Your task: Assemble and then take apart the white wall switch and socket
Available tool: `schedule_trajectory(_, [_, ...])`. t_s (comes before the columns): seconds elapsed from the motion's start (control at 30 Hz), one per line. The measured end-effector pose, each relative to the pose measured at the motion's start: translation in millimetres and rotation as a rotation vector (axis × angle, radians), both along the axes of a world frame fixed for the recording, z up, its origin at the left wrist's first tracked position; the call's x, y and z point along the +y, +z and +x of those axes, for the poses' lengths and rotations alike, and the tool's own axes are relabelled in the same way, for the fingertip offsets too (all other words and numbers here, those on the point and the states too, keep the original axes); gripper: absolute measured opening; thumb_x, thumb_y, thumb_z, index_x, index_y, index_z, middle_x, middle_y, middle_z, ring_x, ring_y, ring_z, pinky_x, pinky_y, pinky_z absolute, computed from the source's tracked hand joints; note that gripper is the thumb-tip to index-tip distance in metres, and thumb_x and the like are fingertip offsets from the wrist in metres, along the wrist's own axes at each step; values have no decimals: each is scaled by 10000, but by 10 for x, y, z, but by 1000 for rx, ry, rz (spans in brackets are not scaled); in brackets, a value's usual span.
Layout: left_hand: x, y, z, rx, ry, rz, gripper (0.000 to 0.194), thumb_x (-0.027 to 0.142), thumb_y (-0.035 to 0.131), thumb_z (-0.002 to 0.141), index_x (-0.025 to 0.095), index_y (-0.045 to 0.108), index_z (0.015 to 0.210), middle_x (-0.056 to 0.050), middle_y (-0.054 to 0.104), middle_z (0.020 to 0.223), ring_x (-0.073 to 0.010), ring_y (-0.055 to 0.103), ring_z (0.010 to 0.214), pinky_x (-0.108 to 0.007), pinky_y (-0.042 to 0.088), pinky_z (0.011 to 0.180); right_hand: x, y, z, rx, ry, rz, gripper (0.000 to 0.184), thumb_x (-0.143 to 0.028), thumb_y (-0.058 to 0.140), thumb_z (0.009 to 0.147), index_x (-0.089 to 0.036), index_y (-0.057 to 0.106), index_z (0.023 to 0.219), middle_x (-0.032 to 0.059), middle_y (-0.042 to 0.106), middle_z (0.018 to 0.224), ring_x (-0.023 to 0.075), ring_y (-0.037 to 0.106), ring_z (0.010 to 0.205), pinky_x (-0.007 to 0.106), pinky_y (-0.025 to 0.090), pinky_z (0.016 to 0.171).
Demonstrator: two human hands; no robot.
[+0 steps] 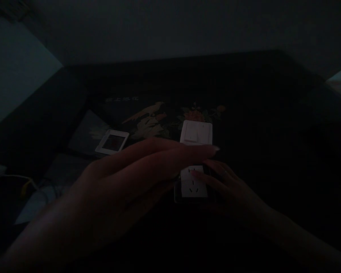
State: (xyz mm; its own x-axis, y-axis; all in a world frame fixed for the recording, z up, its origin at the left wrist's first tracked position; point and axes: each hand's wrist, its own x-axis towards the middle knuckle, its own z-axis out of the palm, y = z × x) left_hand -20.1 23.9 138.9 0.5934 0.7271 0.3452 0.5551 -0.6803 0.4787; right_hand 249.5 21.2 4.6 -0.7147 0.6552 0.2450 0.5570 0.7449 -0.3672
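The scene is very dark. My left hand (136, 170) reaches forward over the table with fingers stretched out flat, holding nothing, its fingertips just short of a white wall switch plate (196, 132). My right hand (224, 182) rests on a white wall socket (193, 184) in a dark frame, fingers curled over its right side and a fingertip on its top edge. A white empty frame plate (113, 142) lies to the left.
The things lie on a dark table (244, 125) whose surface has a painted bird and flower design (156, 117). A dark booklet (86, 132) lies at the left. A pale cable (19, 180) and papers sit at the far left edge.
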Motion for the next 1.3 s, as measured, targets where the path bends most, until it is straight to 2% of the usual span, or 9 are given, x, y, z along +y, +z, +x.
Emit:
schedule_trajectory(0.2, [30, -71, -2, -15, -5, 191, 329, 205, 712, 890, 205, 628, 1208, -12, 700, 1058, -125, 707, 877, -140, 585, 717, 10, -5, 0, 12, 15, -6, 804, -237, 761, 808, -259, 329, 1485, 209, 361, 1509, 402, 421, 1346, 619, 547, 956])
schedule_trajectory(0.37, [0, -56, -21, 28, 76, 1, 540, 277, 611, 954, 298, 430, 1462, -23, 688, 1238, -205, 695, 1078, -272, 588, 938, 13, 7, -6, 10, 15, -23, 796, -261, 757, 821, -256, 319, 1486, 219, 343, 1526, 404, 404, 1363, 615, 539, 970])
schedule_trajectory(0.47, [-28, -23, -27, 3, -16, -44, 506, 199, 577, 969, 322, 458, 1446, 4, 705, 1205, -168, 714, 1031, -210, 603, 863, 11, -4, -4, 13, 9, -14, 817, -257, 769, 806, -259, 321, 1489, 216, 386, 1502, 405, 436, 1337, 610, 560, 938])
schedule_trajectory(0.63, [-41, -123, 16, -23, 9, 163, 381, 146, 701, 876, 273, 620, 1226, 32, 717, 1005, -117, 712, 801, -148, 563, 632, 7, -36, 5, 19, 3, -9, 832, -233, 771, 790, -277, 326, 1492, 200, 399, 1507, 402, 457, 1324, 608, 568, 924])
schedule_trajectory(0.87, [-59, -56, 54, -69, 26, 280, 188, 288, 682, 923, 226, 642, 1095, 1, 742, 946, -143, 707, 768, -240, 570, 690, 11, -87, 24, 36, 2, 5, 802, -186, 733, 794, -283, 349, 1491, 194, 393, 1524, 406, 452, 1349, 621, 558, 938])
schedule_trajectory(0.93, [-56, 24, 34, -159, 95, 237, 195, 328, 718, 896, 226, 660, 1051, 12, 746, 896, -131, 700, 710, -220, 574, 646, 14, -111, 24, 36, -6, -12, 800, -175, 738, 785, -294, 364, 1482, 183, 377, 1539, 405, 442, 1363, 614, 562, 940])
schedule_trajectory(1.07, [103, -1, -203, -483, 469, 333, 307, 318, 820, 785, 227, 666, 1035, 13, 728, 874, -129, 685, 702, -220, 562, 595, 11, -173, 29, 26, -29, -61, 838, -177, 733, 790, -351, 328, 1502, 146, 338, 1574, 394, 432, 1378, 605, 568, 943])
schedule_trajectory(1.13, [264, -163, -465, -581, 627, 322, 333, 297, 848, 698, 221, 655, 958, 27, 711, 836, -128, 679, 695, -212, 553, 570, 12, -199, 36, 31, -30, -73, 828, -222, 726, 817, -371, 306, 1514, 136, 336, 1581, 386, 437, 1380, 604, 564, 952])
schedule_trajectory(1.3, [592, -846, -1313, -599, 967, 193, 239, 306, 758, 791, 179, 626, 945, -19, 674, 958, -162, 685, 821, -264, 592, 667, 48, -196, 15, 76, -32, -91, 752, -413, 746, 828, -313, 389, 1483, 166, 265, 1627, 413, 339, 1452, 640, 490, 1031])
